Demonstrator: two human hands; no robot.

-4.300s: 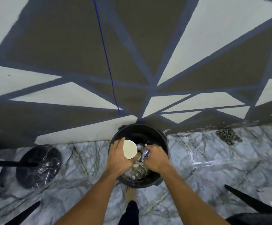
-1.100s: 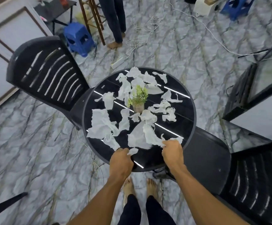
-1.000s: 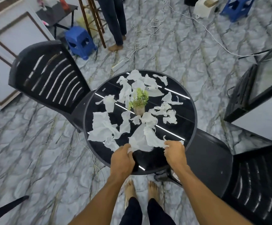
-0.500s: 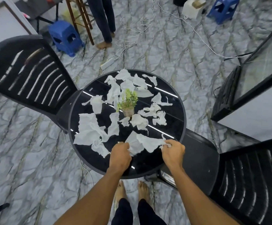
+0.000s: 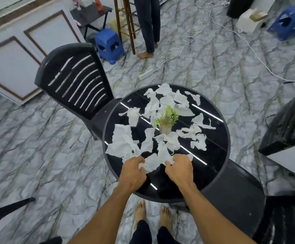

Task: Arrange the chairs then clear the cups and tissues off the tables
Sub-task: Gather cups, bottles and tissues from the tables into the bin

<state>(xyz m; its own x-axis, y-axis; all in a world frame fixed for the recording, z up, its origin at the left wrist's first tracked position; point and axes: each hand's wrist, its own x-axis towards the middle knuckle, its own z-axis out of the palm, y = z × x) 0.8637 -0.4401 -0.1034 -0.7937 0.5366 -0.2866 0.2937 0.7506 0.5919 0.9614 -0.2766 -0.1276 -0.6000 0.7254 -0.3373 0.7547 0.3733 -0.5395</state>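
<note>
Two hands work at the near edge of a round black worktop (image 5: 213, 166), its raised rim closest to the person's bare feet. The left hand (image 5: 133, 171) has its grip curled shut on a bunched end of white tissue (image 5: 152, 162); the right hand (image 5: 178, 169) has its grip closed on the other end of the same piece, and a scrap shows past its knuckles. The piece lies between the two hands, just inside the rim.

Many more torn tissues (image 5: 123, 142) lie scattered over the worktop, crumpled and ragged, thin enough to fold on themselves. They ring a small potted plant (image 5: 166, 120) standing upright at the centre; several touch or overlap one another, and a few reach almost to the far rim.

A slatted black chair (image 5: 74, 80) is tucked against the worktop's left side, its seat partly under the rim. A second chair (image 5: 234, 205) sits close at the right. A dark cabinet (image 5: 284, 124) stands further right. The marble floor (image 5: 43, 152) to the left of the worktop is open. Beyond it lie white cables (image 5: 178, 41), a blue stool (image 5: 109, 44) and another person's legs (image 5: 149, 23).
</note>
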